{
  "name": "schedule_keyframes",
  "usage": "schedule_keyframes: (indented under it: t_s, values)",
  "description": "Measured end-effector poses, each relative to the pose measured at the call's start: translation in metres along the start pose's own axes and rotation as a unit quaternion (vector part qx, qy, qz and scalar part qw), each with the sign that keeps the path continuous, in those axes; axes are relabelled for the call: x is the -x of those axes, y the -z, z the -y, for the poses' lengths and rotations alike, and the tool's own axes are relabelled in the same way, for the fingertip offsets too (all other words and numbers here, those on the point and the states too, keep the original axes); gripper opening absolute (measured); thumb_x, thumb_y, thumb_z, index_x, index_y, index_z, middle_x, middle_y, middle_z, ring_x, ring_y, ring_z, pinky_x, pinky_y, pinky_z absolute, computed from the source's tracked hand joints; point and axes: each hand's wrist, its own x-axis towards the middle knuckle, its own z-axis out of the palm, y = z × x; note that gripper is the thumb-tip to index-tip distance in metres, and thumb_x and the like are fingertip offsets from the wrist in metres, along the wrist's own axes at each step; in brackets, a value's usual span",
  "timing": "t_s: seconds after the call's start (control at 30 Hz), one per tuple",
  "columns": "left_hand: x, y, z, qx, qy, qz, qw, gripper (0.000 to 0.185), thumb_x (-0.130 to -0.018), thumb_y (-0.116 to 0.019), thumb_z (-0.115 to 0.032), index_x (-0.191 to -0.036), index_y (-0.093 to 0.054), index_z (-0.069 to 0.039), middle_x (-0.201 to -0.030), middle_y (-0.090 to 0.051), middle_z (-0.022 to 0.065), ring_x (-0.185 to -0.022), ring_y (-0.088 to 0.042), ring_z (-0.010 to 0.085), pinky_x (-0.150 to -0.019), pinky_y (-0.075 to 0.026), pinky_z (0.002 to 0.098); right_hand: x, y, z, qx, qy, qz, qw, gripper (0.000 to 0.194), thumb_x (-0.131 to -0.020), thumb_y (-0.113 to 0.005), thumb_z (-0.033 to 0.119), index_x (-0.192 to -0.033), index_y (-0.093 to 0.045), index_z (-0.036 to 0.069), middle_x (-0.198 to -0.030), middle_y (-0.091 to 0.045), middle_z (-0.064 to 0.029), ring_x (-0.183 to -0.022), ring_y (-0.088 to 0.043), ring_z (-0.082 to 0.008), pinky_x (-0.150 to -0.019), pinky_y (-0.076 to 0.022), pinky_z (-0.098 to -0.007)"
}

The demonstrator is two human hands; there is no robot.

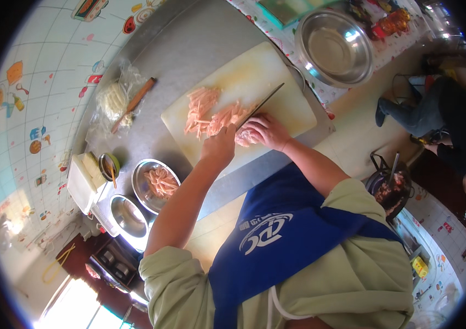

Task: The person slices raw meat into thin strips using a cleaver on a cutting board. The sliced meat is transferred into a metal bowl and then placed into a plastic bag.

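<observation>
My left hand (220,144) grips the handle of a kitchen knife. Its long blade (262,101) slants up and to the right over the cutting board (253,70). Directly beside the blade, the fingers of my right hand (272,132) press on a piece of raw pale pink meat (246,137), partly hidden under them. Across the blade lies a pile of cut meat strips (227,116), and a second pile (203,105) sits farther to the left. The board is white with yellowish stains and rests on a metal counter (187,45).
Left stand a steel bowl of meat strips (161,183), another steel bowl (128,216), a small green bowl (109,166) and a white container (81,181). A wooden stick (134,105) lies on a plastic bag (111,98). A large steel basin (333,47) is upper right; a person (430,107) is at right.
</observation>
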Motion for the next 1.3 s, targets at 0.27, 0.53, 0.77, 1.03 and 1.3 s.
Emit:
schedule_keyframes:
  t_s: [0.27,0.53,0.77,1.03,1.3]
  values:
    - [0.021,-0.014,-0.003,0.044,0.069,0.029,0.996,0.019,-0.089,-0.044,-0.015,-0.104,-0.042,-0.004,-0.095,-0.060,0.0208,-0.077,-0.061,0.0445,-0.068,-0.050,0.0520,-0.001,0.001,-0.002,-0.010,0.012,-0.028,0.999,0.027,-0.080,-0.064,0.022,-0.105,-0.062,0.015,-0.109,-0.057,-0.0029,-0.103,-0.051,-0.0266,-0.090,-0.0446,-0.0374]
    - [-0.002,-0.005,0.000,0.013,0.016,0.018,1.000,0.018,-0.086,-0.045,-0.010,-0.103,-0.041,-0.004,-0.098,-0.059,0.0197,-0.078,-0.063,0.0422,-0.070,-0.051,0.0505,0.002,-0.004,-0.002,-0.001,0.000,-0.031,1.000,0.025,-0.082,-0.061,0.026,-0.105,-0.062,0.014,-0.107,-0.058,-0.0012,-0.103,-0.051,-0.0220,-0.090,-0.0446,-0.0349]
    - [0.031,-0.009,-0.006,0.044,0.069,0.019,0.996,0.016,-0.088,-0.046,-0.014,-0.100,-0.042,-0.004,-0.091,-0.061,0.0203,-0.076,-0.062,0.0430,-0.067,-0.050,0.0517,-0.001,0.000,-0.003,-0.008,0.004,-0.049,0.999,0.021,-0.082,-0.061,0.027,-0.098,-0.062,0.014,-0.104,-0.059,-0.0011,-0.100,-0.052,-0.0223,-0.089,-0.0448,-0.0343]
    - [-0.007,-0.008,-0.013,0.039,0.069,0.045,0.996,0.018,-0.085,-0.046,-0.009,-0.102,-0.041,-0.005,-0.100,-0.058,0.0195,-0.081,-0.063,0.0421,-0.071,-0.051,0.0502,0.003,-0.005,-0.004,-0.053,-0.019,-0.059,0.997,0.020,-0.078,-0.067,0.022,-0.094,-0.061,0.013,-0.102,-0.059,-0.0044,-0.096,-0.054,-0.0272,-0.083,-0.0477,-0.0363]
    - [0.023,-0.014,-0.015,0.049,0.089,0.044,0.994,0.015,-0.088,-0.044,-0.013,-0.101,-0.042,-0.004,-0.095,-0.060,0.0209,-0.078,-0.062,0.0437,-0.070,-0.049,0.0531,0.004,-0.011,-0.008,-0.042,-0.003,-0.074,0.996,0.018,-0.078,-0.066,0.021,-0.092,-0.060,0.012,-0.100,-0.058,-0.0055,-0.095,-0.054,-0.0284,-0.083,-0.0475,-0.0386]
